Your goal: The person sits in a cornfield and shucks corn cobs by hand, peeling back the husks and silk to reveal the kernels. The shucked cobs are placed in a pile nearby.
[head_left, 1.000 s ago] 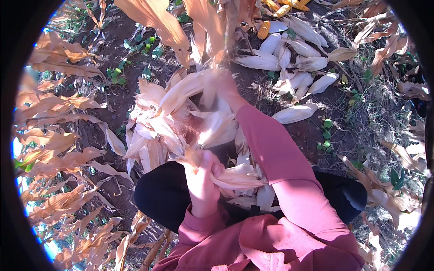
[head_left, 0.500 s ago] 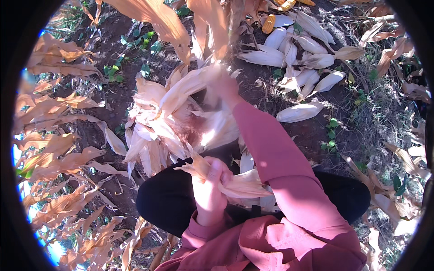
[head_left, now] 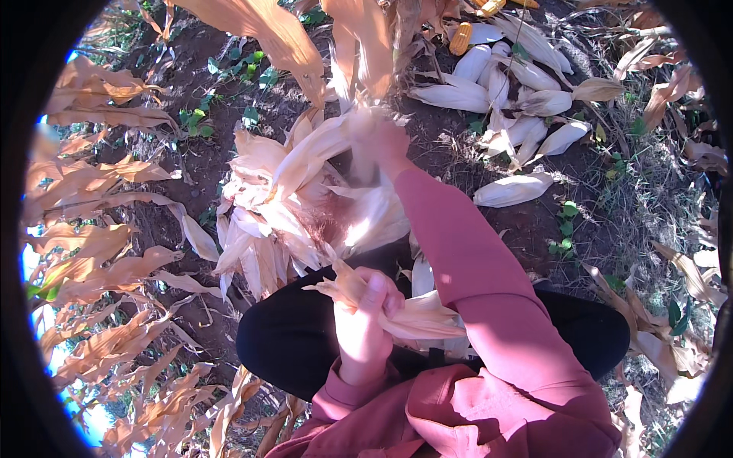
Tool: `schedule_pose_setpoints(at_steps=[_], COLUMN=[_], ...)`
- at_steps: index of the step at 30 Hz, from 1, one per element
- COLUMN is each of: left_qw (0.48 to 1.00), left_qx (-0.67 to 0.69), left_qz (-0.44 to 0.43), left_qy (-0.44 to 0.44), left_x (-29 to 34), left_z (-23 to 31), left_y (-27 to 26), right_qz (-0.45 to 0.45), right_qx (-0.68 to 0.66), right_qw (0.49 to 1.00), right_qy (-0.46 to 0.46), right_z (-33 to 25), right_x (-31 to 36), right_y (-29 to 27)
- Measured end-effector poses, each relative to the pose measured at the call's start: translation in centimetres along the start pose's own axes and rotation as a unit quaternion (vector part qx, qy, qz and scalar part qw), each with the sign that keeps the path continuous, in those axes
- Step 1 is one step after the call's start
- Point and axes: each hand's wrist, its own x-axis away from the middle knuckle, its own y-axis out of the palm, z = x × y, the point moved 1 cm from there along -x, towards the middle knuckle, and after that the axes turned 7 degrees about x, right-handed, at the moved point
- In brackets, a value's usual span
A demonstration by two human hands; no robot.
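- With fingers of the left hand curled together and clamped, grips a papery, straw-coloured husk bundle, with thumb laid on top.
- Holds this husk bundle low, between spread knees in dark trousers, with a ragged end poking leftward past the thumb and a wider end trailing toward the right sleeve.
- Reaches forward with the blurred right hand to the far edge of a heap of pale husks; cannot tell the state of its fingers, clamped or apart.
- Has that heap ahead and slightly left, with a reddish-brown silk tuft in it.
- Wears a dusty-red top.
- Beyond the right sleeve, has a group of ears in pale husks on bare soil, with one such ear lying apart, nearer the sleeve.
- Farther off, at the top edge, has bare yellow cobs.
- Along the left, has dry tan leaves; at the right, dry grass and small green plants.
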Motion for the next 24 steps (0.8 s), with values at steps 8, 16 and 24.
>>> schedule_pose_setpoints(at_steps=[8, 16, 24], left_qw=[0.999, 0.997, 0.989], left_qx=[-0.023, -0.057, -0.104], left_qz=[0.014, 0.019, -0.027], left_qy=[0.021, 0.055, 0.101], left_x=[-0.4, -0.5, -0.7], left_z=[0.0, -0.1, -1.4], left_y=[-0.3, -0.7, 0.4], right_qz=[0.045, -0.095, -0.148], right_qx=[-0.211, -0.475, -0.229], right_qw=[0.973, 0.845, 0.904], right_qy=[-0.084, -0.228, -0.329], right_z=[2.1, 5.4, 4.4], right_x=[-0.5, 7.7, 22.3], right_y=[-1.9, -12.3, -16.7])
